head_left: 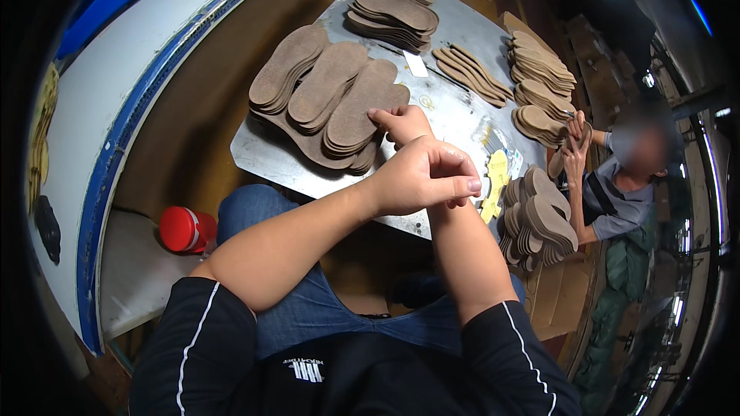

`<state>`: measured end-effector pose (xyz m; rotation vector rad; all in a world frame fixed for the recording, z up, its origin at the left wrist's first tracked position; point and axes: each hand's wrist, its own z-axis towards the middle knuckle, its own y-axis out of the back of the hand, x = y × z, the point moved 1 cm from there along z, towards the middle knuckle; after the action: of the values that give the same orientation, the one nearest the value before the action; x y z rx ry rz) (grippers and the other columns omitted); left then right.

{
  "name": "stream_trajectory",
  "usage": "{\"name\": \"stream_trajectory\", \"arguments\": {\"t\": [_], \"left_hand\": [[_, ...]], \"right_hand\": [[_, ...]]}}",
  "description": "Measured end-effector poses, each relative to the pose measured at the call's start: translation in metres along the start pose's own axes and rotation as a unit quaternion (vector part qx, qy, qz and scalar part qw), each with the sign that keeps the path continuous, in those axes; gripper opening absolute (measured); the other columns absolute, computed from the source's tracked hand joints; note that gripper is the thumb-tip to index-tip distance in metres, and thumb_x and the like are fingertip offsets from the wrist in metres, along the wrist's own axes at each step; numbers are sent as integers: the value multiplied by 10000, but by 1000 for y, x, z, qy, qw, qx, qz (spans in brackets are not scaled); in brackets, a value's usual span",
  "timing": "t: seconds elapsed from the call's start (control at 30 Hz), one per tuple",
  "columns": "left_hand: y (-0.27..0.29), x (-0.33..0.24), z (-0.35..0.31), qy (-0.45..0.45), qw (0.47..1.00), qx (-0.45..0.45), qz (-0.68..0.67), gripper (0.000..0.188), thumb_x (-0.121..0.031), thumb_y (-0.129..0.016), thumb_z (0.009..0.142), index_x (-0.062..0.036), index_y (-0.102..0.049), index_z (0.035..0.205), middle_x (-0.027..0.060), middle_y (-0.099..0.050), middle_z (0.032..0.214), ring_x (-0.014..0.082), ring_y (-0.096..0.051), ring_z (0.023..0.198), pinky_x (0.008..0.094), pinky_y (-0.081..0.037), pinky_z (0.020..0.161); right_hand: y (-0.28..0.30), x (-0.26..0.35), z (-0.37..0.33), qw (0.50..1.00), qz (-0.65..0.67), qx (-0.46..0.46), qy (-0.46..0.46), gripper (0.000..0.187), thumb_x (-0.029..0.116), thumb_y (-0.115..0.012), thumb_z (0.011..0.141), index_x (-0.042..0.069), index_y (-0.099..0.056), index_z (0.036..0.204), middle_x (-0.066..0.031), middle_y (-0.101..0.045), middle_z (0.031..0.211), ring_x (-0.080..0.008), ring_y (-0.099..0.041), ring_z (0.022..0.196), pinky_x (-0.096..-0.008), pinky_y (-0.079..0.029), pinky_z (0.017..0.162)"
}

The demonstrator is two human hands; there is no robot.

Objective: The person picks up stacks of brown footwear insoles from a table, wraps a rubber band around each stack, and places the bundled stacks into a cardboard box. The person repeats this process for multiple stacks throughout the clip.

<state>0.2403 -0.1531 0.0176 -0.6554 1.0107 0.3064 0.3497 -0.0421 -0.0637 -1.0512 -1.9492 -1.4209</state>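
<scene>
My forearms cross over the grey metal table (254, 146). My right hand (405, 125) reaches to the left, with its thumb and finger pinching the edge of a brown insole (358, 112) on the rightmost of three stacks. The other two are a middle stack of insoles (331, 81) and a left stack of insoles (289, 65). These stacks rest on more insoles spread beneath. Over my right wrist, my left hand (424, 173) is closed, its fingers curled toward the thumb, and nothing shows in it. Yellow cut pieces (495, 181) lie just beyond its fingertips.
Across the table, a co-worker's hands (574, 142) hold an insole beside further stacks (539, 62). Another insole pile (539, 219) sits at the near right edge. Farther back is a stack (393, 15). A red-lidded container (185, 229) stands left of my knee, by a blue-edged white table (116, 108).
</scene>
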Motion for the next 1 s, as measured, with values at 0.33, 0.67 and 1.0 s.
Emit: {"name": "stream_trajectory", "arguments": {"t": [0.33, 0.67, 1.0], "left_hand": [[-10, -2, -8, -91, 972, -18, 217, 167, -123, -771, 1025, 38, -812, 1045, 84, -799, 890, 127, -732, 846, 300, -592, 820], [7, -15, -7, -153, 889, -213, 376, 204, -162, -794, 969, 9, -803, 1079, 144, -806, 942, 270, -760, 834, 382, -601, 778], [-22, 53, -3, 268, 916, 120, 274, 693, -399, -929, 936, 32, -685, 1421, 157, -801, 1245, 268, -757, 1165, 403, -574, 1069]], "right_hand": [[-17, -7, -27, 995, 102, -13, -1, 743, 425, -929, 926, -86, -649, 1387, -115, -797, 1051, -185, -735, 884, -325, -531, 694], [105, -46, -118, 981, 125, -44, 139, 381, 105, -718, 1006, -46, -770, 1352, -136, -814, 1220, -170, -744, 1034, -331, -591, 949], [156, -25, -227, 907, -238, -26, 346, 337, 211, -855, 890, 74, -806, 1193, -173, -792, 1092, -401, -767, 1046, -483, -606, 910]]}}
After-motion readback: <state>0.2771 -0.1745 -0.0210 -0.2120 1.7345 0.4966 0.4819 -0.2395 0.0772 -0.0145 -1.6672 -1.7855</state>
